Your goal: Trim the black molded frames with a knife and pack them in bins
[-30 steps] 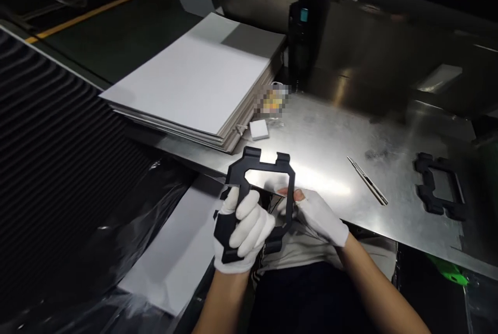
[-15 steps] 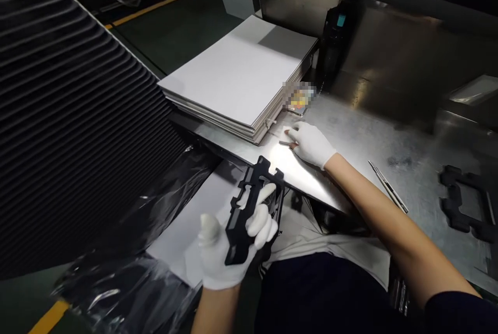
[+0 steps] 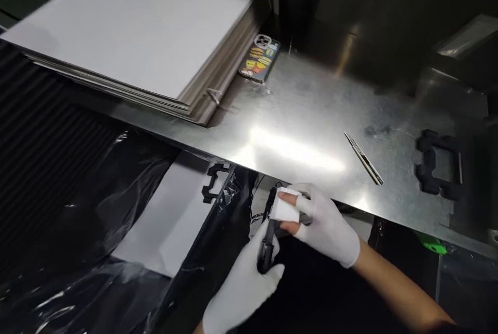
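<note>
White-gloved left hand (image 3: 249, 277) grips the black plastic frame (image 3: 266, 243) edge-on below the steel table (image 3: 295, 131) rim, its long axis upright; just right, touching it, the gloved right hand (image 3: 322, 222) pinches a small white pad (image 3: 284, 208) against its top.

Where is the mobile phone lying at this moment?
In the head view, the phone lies at the back of the metal table, just right of the stack of white sheets.

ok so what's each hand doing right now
left hand: closed on the black plastic frame, held edge-on.
right hand: closed, pinching a small white pad against the frame.
</note>
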Demonstrator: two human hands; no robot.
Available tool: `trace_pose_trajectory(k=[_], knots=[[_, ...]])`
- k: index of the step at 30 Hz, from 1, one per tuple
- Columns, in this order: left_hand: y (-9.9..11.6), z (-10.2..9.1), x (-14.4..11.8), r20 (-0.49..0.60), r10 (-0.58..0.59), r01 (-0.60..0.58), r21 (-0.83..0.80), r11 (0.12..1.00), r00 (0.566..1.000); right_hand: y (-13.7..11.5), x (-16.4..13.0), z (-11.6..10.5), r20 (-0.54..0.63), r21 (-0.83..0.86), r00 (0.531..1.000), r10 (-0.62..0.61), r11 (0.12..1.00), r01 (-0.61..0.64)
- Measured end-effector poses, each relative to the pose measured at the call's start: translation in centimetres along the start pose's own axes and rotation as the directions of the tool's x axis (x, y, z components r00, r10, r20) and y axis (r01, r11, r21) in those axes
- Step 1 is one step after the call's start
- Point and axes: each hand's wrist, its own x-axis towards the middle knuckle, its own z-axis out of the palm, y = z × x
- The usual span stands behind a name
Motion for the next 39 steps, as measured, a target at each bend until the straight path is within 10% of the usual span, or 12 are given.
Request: trace_pose_trajectory(k=[24,39], knots=[[-1.8,-1.2,-0.8,0.037,-0.104,0.104,0.023,0.994,0.994,-1.6,0.4,1.7,0.246,-0.142,0.965,-0.086,0.982,0.123],[-0.8,-1.1,-0.8,0.002,-0.079,0.079,0.005,0.997,0.997,-1.9,0.8,2.5,0.204,-0.184,0.970,-0.128,0.969,0.167]])
